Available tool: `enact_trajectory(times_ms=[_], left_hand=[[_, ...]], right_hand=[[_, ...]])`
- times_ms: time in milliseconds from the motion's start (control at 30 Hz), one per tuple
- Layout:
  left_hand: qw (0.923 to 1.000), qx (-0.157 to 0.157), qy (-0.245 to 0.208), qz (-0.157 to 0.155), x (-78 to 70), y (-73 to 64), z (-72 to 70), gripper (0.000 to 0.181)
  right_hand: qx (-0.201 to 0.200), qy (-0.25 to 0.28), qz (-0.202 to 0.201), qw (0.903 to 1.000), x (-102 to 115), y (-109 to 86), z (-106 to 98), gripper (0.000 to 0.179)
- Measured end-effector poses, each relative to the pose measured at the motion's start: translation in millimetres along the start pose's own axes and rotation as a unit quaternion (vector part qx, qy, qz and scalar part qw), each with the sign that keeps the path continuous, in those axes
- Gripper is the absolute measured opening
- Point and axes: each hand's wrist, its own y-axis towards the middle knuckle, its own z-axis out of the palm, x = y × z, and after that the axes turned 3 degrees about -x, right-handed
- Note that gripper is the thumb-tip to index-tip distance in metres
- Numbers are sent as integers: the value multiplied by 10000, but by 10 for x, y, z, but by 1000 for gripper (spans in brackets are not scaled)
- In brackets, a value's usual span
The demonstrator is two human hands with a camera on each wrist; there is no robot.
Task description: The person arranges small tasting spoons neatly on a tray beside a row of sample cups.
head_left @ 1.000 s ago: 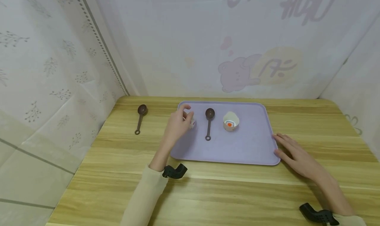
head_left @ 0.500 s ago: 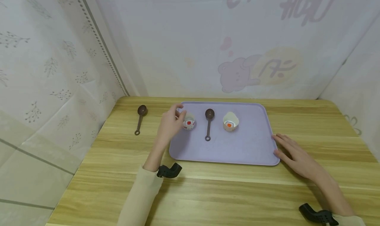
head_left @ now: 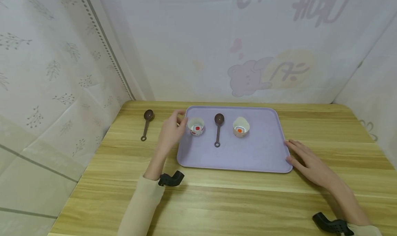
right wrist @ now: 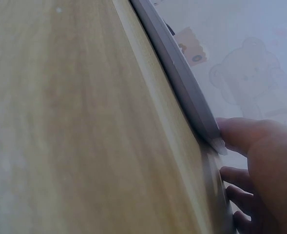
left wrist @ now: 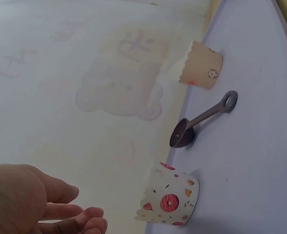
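A light purple tray (head_left: 257,156) lies on the wooden table. On its left part stands a white paper baking cup (left wrist: 155,202) with donut prints, a small red-marked piece inside it. Farther right, a tan baking cup (head_left: 241,132) holds an orange-marked piece. Between the two cups lies a brown measuring spoon (head_left: 218,127). My left hand (head_left: 170,132) hovers by the tray's left edge, beside the white cup and apart from it, fingers loosely bent around nothing. The fingers of my right hand (head_left: 310,163) touch the tray's right edge near its front corner.
A second brown measuring spoon (head_left: 146,124) lies on the table (head_left: 217,201), left of the tray. Behind the table hangs a pale printed cloth (head_left: 186,57), and a leaf-patterned curtain (head_left: 62,74) borders the left side.
My left hand has drawn away to the left from the white baking cup, which now shows fully on the tray. The right hand stays at the tray's edge.
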Motion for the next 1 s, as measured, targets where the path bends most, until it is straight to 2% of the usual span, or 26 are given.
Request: enact_trajectory(times_ms=[167,433,1000], left_hand=[[10000,-16,-44,55,54,-5,-27,35],[9998,59,-56,-182,115,-28,-115,38],[9991,115,-265,-302,250,-35,-265,39]], right_hand=[[0,-4,0,10000,0,1,0,64],[-3,-7,24,10000,7,-3,-3,64],[32,25,82,10000,12,-6,-10,63]])
